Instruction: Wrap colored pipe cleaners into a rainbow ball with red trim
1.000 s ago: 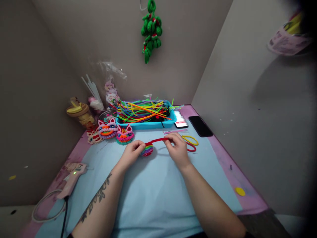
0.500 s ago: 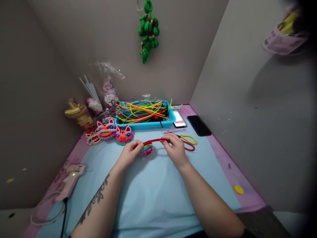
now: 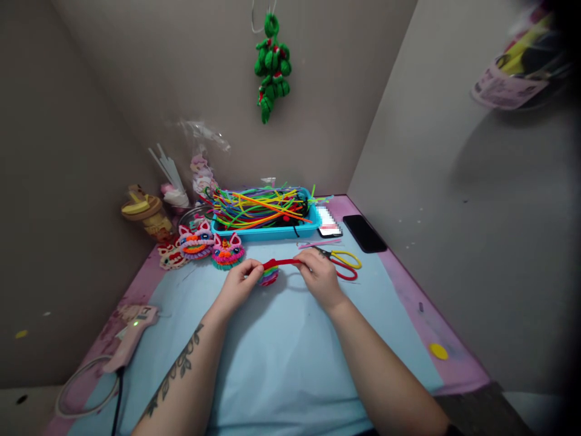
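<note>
My left hand pinches the left side of a small rainbow-striped piece made of fuzzy stems, held above the blue cloth. A red fuzzy stem stretches from the top of that piece to my right hand, whose fingers are closed on its right end. Red and yellow handled scissors lie just beyond and right of my right hand. Beyond my left hand sit colourful fuzzy animal faces, the nearest one pink and orange.
A blue basket of coloured stems stands at the back, with a lit phone and a dark phone to its right. A pink glue gun with its cable lies left. A yellow disc is at the right.
The view has tilted slightly, so things appear a little lower. The red stem now runs flatter across the top of the rainbow piece. Both hands keep their hold.
</note>
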Motion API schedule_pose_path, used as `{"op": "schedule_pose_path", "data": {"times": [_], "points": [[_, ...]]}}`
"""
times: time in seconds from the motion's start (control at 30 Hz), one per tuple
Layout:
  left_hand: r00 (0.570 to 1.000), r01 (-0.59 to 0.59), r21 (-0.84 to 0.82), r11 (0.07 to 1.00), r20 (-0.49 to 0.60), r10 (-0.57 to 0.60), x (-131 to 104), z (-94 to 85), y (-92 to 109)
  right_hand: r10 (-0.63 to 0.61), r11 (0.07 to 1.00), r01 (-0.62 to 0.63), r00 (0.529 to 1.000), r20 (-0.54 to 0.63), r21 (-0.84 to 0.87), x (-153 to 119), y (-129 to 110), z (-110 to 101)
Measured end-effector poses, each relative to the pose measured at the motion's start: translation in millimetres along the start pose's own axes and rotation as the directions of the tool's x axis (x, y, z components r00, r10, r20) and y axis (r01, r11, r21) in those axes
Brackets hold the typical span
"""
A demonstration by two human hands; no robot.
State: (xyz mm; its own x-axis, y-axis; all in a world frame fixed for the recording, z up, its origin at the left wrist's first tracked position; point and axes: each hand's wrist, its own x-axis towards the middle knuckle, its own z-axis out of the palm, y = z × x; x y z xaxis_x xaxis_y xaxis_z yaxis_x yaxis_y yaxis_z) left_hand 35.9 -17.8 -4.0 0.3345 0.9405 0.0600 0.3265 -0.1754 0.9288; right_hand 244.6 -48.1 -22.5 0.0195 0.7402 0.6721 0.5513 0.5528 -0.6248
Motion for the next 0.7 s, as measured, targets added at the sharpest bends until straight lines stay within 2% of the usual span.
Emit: {"op": "schedule_pose_path", "data": {"times": [0.17, 0.3, 0.43, 0.53, 0.7], "points": [[1.0, 0.006, 0.02, 1.0, -0.026, -0.005, -1, 0.4, 2, -0.057, 0.996, 0.057, 0.998, -0.002, -0.069, -1, 5, -1], [1.0, 0.0, 0.024, 1.0, 0.014, -0.001, 0, 1.3, -2, -0.06, 0.998, 0.06, 0.998, -0.002, 0.028, -2, 4, 3], [0.999, 0.001, -0.006, 1.0, 0.047, 0.0, 0, 1.8, -6, 0.102, 0.977, -0.096, 0.995, -0.021, 0.189, 0, -3, 5], [0.998, -0.022, -0.086, 0.996, 0.064, 0.028, 1, 1.5, -8, 0.259, 0.935, -0.246, 0.966, -0.018, 0.257, 3, -6, 6], [0.998, -0.006, -0.103, 0.995, 0.062, 0.013, 0, 1.0, -14, 0.327, 0.901, -0.327, 0.944, 0.047, 0.286, 2, -1, 9]]}}
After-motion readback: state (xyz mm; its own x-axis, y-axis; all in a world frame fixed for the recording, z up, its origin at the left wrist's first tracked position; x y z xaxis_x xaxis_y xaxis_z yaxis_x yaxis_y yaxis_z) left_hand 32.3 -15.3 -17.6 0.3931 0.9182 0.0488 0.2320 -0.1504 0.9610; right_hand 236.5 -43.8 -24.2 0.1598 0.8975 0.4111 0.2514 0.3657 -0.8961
